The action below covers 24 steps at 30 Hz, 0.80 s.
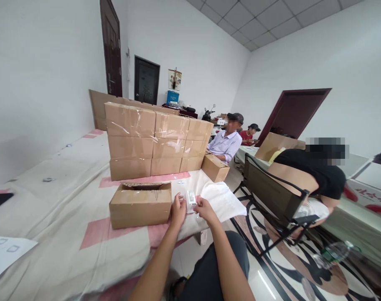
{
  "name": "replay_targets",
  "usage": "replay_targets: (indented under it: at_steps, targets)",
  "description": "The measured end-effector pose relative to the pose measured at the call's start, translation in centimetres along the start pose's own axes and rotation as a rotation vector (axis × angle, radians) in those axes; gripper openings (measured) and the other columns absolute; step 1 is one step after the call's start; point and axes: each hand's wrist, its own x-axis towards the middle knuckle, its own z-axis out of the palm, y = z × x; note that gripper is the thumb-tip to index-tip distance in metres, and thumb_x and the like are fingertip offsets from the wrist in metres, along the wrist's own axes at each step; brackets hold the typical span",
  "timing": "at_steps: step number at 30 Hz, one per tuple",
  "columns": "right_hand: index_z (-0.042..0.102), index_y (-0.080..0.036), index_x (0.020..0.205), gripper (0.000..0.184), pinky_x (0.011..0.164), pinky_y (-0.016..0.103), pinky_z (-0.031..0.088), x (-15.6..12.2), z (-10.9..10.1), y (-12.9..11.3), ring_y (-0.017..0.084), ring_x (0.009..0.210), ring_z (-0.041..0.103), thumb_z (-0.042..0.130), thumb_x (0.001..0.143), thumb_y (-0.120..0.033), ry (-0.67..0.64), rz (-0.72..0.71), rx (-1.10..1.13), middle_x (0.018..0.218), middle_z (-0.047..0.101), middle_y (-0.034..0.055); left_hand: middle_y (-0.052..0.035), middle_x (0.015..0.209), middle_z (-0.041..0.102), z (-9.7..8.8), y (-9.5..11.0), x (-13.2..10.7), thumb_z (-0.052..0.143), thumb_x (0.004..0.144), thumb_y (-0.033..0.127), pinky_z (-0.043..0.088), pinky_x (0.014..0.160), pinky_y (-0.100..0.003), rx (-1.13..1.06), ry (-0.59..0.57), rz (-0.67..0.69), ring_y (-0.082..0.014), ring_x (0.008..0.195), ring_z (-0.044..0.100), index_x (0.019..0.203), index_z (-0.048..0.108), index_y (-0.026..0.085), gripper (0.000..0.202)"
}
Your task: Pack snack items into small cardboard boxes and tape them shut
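Observation:
A small white box point(191, 199) with a grey printed panel is between my hands, over the near edge of the cloth-covered table point(121, 246). My left hand point(178, 210) grips its left side, fingers bent and thumb against it. On the other side, my right hand point(205, 210) has curled fingers pinching the box's lower right edge. Just left of my left hand sits a brown cardboard carton point(140, 209), its top partly open with a dark gap; its contents are hidden. White cloth or plastic sheeting point(223, 202) lies to the right of the small box.
Taped cartons point(130, 146) are stacked three high behind the open carton. Another carton point(215, 168) stands by a person in a light shirt point(225, 144). To the right, a person in black point(316, 171) bends by a chair point(272, 192). A paper sheet point(8, 255) lies left.

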Motion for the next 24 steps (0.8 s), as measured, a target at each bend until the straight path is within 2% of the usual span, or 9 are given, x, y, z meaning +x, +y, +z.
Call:
replay_targets:
  at_steps: [4,7,11,14,15,17,19,22,24]
  targets:
    - [0.040,-0.022,0.072,0.026,0.066,0.026,0.047,-0.6,0.1,-2.0,0.013,0.066,0.055,0.061,0.088,-0.019,-0.014,-0.236,0.046,0.067,0.048,-0.0057,-0.0105,0.115,0.068,-1.3,1.5,-1.9,0.042,0.098,0.040,0.052,0.093,-0.036,-0.088,-0.103,0.042,-0.0223,0.105,0.066,0.123,0.055,0.021,0.034]
    - [0.034,-0.024,0.070,0.028,0.067,0.027,0.042,-1.7,1.2,-3.3,0.015,0.067,0.049,0.059,0.082,-0.022,-0.096,-0.392,0.055,0.068,0.046,-0.0046,-0.0069,0.103,0.068,-4.2,2.9,-4.6,0.053,0.093,0.047,0.052,0.086,-0.032,-0.133,-0.227,0.081,-0.0200,0.095,0.065,0.112,0.058,0.020,0.033]
    - [0.041,-0.024,0.073,0.022,0.062,0.027,0.034,-4.6,3.6,-4.8,0.015,0.065,0.043,0.060,0.084,-0.025,-0.288,-0.510,0.051,0.070,0.047,-0.0031,0.0011,0.084,0.062,-11.2,5.4,-8.6,0.071,0.082,0.043,0.047,0.071,-0.026,-0.088,-0.331,0.051,-0.0155,0.076,0.058,0.112,0.057,0.020,0.040]
    - [0.043,-0.023,0.074,0.021,0.062,0.028,0.034,-7.4,5.9,-6.3,0.016,0.066,0.044,0.059,0.088,-0.024,-0.468,-0.571,-0.004,0.073,0.053,-0.0013,0.0000,0.086,0.065,-17.4,7.4,-11.0,0.058,0.093,0.035,0.043,0.072,-0.026,0.085,-0.405,0.030,-0.0155,0.078,0.057,0.100,0.061,0.020,0.017]
    - [0.043,-0.023,0.074,0.021,0.062,0.028,0.034,-8.2,6.8,-6.7,0.016,0.067,0.046,0.058,0.090,-0.024,-0.523,-0.590,-0.034,0.073,0.054,-0.0009,-0.0005,0.086,0.066,-19.2,7.7,-11.6,0.054,0.095,0.033,0.042,0.073,-0.026,0.153,-0.418,0.033,-0.0157,0.079,0.058,0.095,0.062,0.020,0.015]
    - [0.046,-0.024,0.078,0.016,0.063,0.027,0.038,-9.5,8.7,-7.4,0.016,0.069,0.050,0.055,0.092,-0.024,-0.612,-0.604,-0.069,0.077,0.058,0.0004,-0.0006,0.084,0.067,-22.2,7.8,-12.8,0.051,0.097,0.030,0.042,0.073,-0.027,0.265,-0.393,0.060,-0.0157,0.078,0.059,0.088,0.062,0.021,0.018]
    - [0.050,-0.024,0.094,0.007,0.067,0.028,0.044,-9.9,10.8,-7.8,0.017,0.073,0.058,0.057,0.091,-0.025,-0.654,-0.567,-0.027,0.085,0.063,0.0015,-0.0010,0.083,0.068,-24.2,7.1,-14.0,0.048,0.099,0.029,0.042,0.073,-0.027,0.371,-0.309,0.128,-0.0159,0.077,0.060,0.087,0.062,0.021,0.020]
    - [0.043,-0.024,0.119,0.037,0.070,0.031,0.051,-9.2,13.3,-7.9,0.017,0.073,0.065,0.061,0.088,-0.029,-0.581,-0.513,0.021,0.101,0.067,0.0050,-0.0029,0.085,0.068,-25.9,6.3,-15.6,0.044,0.101,0.027,0.043,0.072,-0.028,0.517,-0.215,0.293,-0.0164,0.077,0.061,0.088,0.062,0.020,0.023]
    - [0.045,-0.023,0.121,0.038,0.074,0.035,0.054,-8.5,14.5,-7.9,0.019,0.077,0.066,0.062,0.088,-0.031,-0.485,-0.569,-0.071,0.106,0.067,0.0070,-0.0026,0.083,0.068,-27.0,6.2,-16.6,0.044,0.101,0.025,0.043,0.070,-0.027,0.530,-0.188,0.337,-0.0150,0.075,0.061,0.089,0.063,0.020,0.022]
